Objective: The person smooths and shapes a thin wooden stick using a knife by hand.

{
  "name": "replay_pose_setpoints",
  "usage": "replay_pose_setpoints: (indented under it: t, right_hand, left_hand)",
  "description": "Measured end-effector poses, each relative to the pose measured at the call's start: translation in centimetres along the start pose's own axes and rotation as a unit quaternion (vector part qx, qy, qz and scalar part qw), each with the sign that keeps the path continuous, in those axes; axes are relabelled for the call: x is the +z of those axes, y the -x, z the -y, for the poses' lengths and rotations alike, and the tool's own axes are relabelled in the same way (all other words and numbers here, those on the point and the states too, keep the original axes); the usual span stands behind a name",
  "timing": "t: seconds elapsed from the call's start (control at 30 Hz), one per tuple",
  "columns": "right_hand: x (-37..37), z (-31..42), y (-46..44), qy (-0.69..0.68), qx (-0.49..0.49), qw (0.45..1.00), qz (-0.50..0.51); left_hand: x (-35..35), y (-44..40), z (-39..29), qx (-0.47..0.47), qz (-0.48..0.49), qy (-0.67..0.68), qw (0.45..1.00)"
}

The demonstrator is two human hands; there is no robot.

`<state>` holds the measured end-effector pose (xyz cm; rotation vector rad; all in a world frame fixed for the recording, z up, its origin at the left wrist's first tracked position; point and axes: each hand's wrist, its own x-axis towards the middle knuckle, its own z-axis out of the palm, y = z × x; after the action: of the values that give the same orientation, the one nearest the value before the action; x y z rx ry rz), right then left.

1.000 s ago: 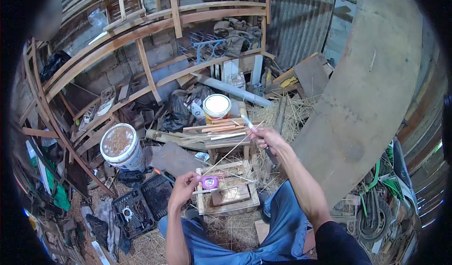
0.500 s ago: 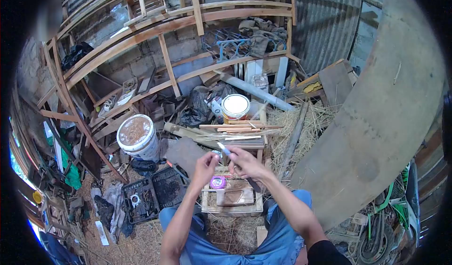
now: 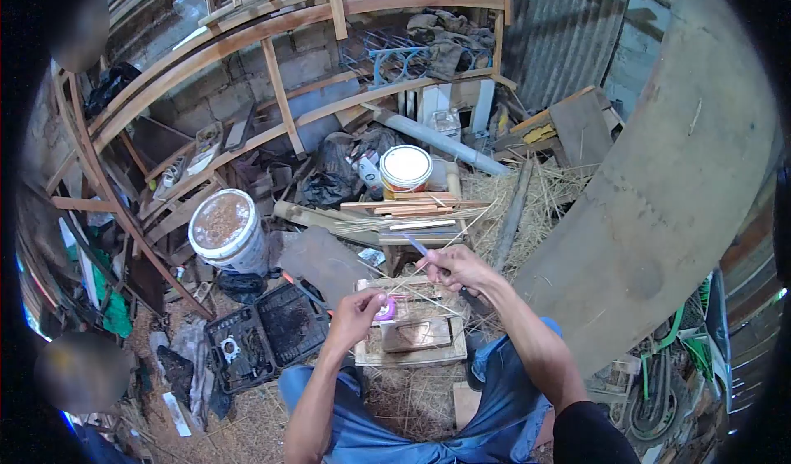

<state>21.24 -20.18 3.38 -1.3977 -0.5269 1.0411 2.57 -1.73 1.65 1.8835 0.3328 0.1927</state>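
Note:
My right hand [image 3: 457,268] is closed around a knife [image 3: 417,246], its pale blade pointing up and to the left. Lower and to the left, my left hand [image 3: 356,316] pinches the end of a thin strip [image 3: 404,281] that looks like bamboo or straw. The strip slants up toward the right hand; whether it touches the knife, I cannot tell. Just beside the left fingertips, a round purple item [image 3: 387,309] is partly covered. Below both hands stands a low wooden frame [image 3: 375,355] with a wooden block [image 3: 416,335] on it.
Wooden strips [image 3: 412,206] lie stacked ahead, before a lidded white bucket [image 3: 406,167]. At left are another bucket [image 3: 222,221] and an open black case [image 3: 288,332]. A large curved board [image 3: 634,217] leans on the right. Straw [image 3: 560,192] covers the ground there.
My right hand has moved right with the knife, away from the left hand. My left hand has dropped slightly, and the thin strip now shows between them. The view has shifted a little.

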Motion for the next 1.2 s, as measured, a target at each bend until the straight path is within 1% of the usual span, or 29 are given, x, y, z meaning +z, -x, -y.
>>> replay_pose_setpoints:
  t: [0.07, 0.1, 0.13, 0.2, 0.27, 0.33, 0.37, 0.4, 0.47, 0.5, 0.53, 0.57, 0.6, 0.63, 0.67, 0.7, 0.73, 0.8, 0.83, 0.87, 0.9, 0.93, 0.97, 1.03, 1.07, 1.13, 1.17, 1.2]
  right_hand:
    - [0.3, -0.3, -0.3, 0.047, 0.024, 0.998, 0.016]
    - [0.8, 0.0, -0.2, 0.014, 0.032, 0.999, -0.002]
    - [0.7, 0.4, -0.4, 0.019, 0.034, 0.999, 0.002]
    - [-1.1, 1.3, 0.0, 0.044, 0.030, 0.995, -0.086]
    - [-3.8, 1.1, -0.3, 0.023, 0.023, 0.993, -0.117]
    - [-4.6, 1.8, 0.0, -0.003, 0.013, 0.988, -0.157]
    - [-5.6, 1.8, 0.1, -0.018, 0.017, 0.984, -0.174]
    - [-7.1, 1.6, 0.1, -0.035, 0.018, 0.981, -0.190]
    - [-11.8, -0.1, -0.4, -0.105, -0.025, 0.956, -0.274]
    - [-13.1, -0.2, 0.4, -0.104, -0.051, 0.946, -0.302]
    - [-12.7, 0.0, 1.0, -0.104, -0.076, 0.936, -0.326]
    - [-11.7, -0.1, 1.4, -0.066, -0.085, 0.941, -0.321]
    - [-8.3, 1.7, 2.3, -0.044, -0.036, 0.955, -0.290]
    - [-4.7, 2.8, 2.6, -0.024, 0.013, 0.965, -0.261]
    - [-2.7, 2.2, 2.2, 0.044, -0.013, 0.984, -0.170]
    - [0.4, 2.2, 2.3, 0.109, -0.053, 0.984, -0.132]
    - [2.1, 1.5, 1.3, 0.186, -0.009, 0.976, -0.110]
    - [5.6, 1.0, 1.1, 0.109, -0.068, 0.992, -0.010]
    - [7.0, 1.8, 1.5, 0.110, -0.068, 0.992, -0.004]
    - [7.1, 0.9, 0.4, 0.077, -0.104, 0.990, 0.055]
    - [6.9, -1.2, -1.8, 0.031, -0.121, 0.988, 0.095]
    - [7.1, -1.2, -1.8, 0.010, -0.112, 0.986, 0.123]
    - [7.1, -1.0, -1.8, 0.010, -0.112, 0.987, 0.114]
    - [7.0, -0.5, -1.6, 0.012, -0.107, 0.988, 0.108]
    - [6.4, -0.4, -1.4, -0.002, -0.097, 0.990, 0.105]
    - [5.5, -0.5, -0.9, -0.007, -0.085, 0.991, 0.103]
    - [5.1, -0.6, -0.7, 0.020, -0.080, 0.993, 0.084]
    - [4.8, -0.3, -0.3, 0.045, -0.073, 0.994, 0.065]
  left_hand:
    - [-0.5, 0.6, -0.4, 0.007, -0.003, -0.010, 1.000]
    - [-0.8, 0.9, -0.4, 0.005, -0.006, -0.032, 0.999]
    - [-1.3, 1.1, -0.3, 0.003, -0.013, -0.055, 0.998]
    - [-3.4, 1.3, 0.8, 0.011, -0.022, -0.040, 0.999]
    - [-4.4, 1.6, 0.8, 0.017, -0.028, -0.025, 0.999]
    - [-5.1, 2.2, -0.4, -0.005, -0.004, -0.048, 0.999]
    - [-5.1, 1.9, 0.8, 0.037, -0.009, -0.046, 0.998]
    - [-5.6, 1.9, 1.3, 0.033, -0.013, -0.051, 0.998]
    - [-6.8, 2.1, 2.4, 0.036, -0.097, -0.107, 0.989]
    - [-7.9, 1.6, 4.4, 0.034, -0.125, -0.091, 0.987]
    - [-8.0, 1.6, 4.2, 0.032, -0.133, -0.096, 0.986]
    - [-8.0, 1.3, 3.8, 0.002, -0.169, -0.063, 0.984]
    - [-7.8, 1.2, 3.5, -0.027, -0.202, -0.030, 0.978]
    - [-7.2, 0.3, 4.9, -0.005, -0.190, -0.018, 0.982]
    - [-6.1, -0.1, 4.9, -0.002, -0.182, -0.005, 0.983]
    - [-4.7, -0.4, 3.8, 0.006, -0.186, -0.009, 0.982]
    - [-3.3, -0.6, 2.5, 0.016, -0.186, -0.013, 0.982]
    - [-1.6, -0.8, 1.1, 0.057, -0.134, 0.012, 0.989]
    - [-0.7, -0.6, 0.0, 0.062, -0.131, 0.022, 0.989]
    - [-0.3, -0.3, -1.1, 0.055, -0.130, -0.013, 0.990]
    - [0.1, -0.2, -1.2, 0.065, -0.126, -0.020, 0.990]
    - [0.5, -0.1, -1.2, 0.073, -0.128, -0.024, 0.989]
    - [0.9, -0.3, -1.0, 0.081, -0.128, -0.027, 0.988]
    - [1.7, -0.5, -0.8, 0.102, -0.133, 0.049, 0.985]
    - [1.7, -0.4, -0.4, 0.098, -0.132, 0.050, 0.985]
    - [2.3, -0.2, -1.5, 0.052, -0.079, 0.102, 0.990]
    - [2.1, 0.3, -1.9, 0.018, -0.068, 0.092, 0.993]
    - [2.0, 0.4, -1.8, 0.011, -0.069, 0.095, 0.993]
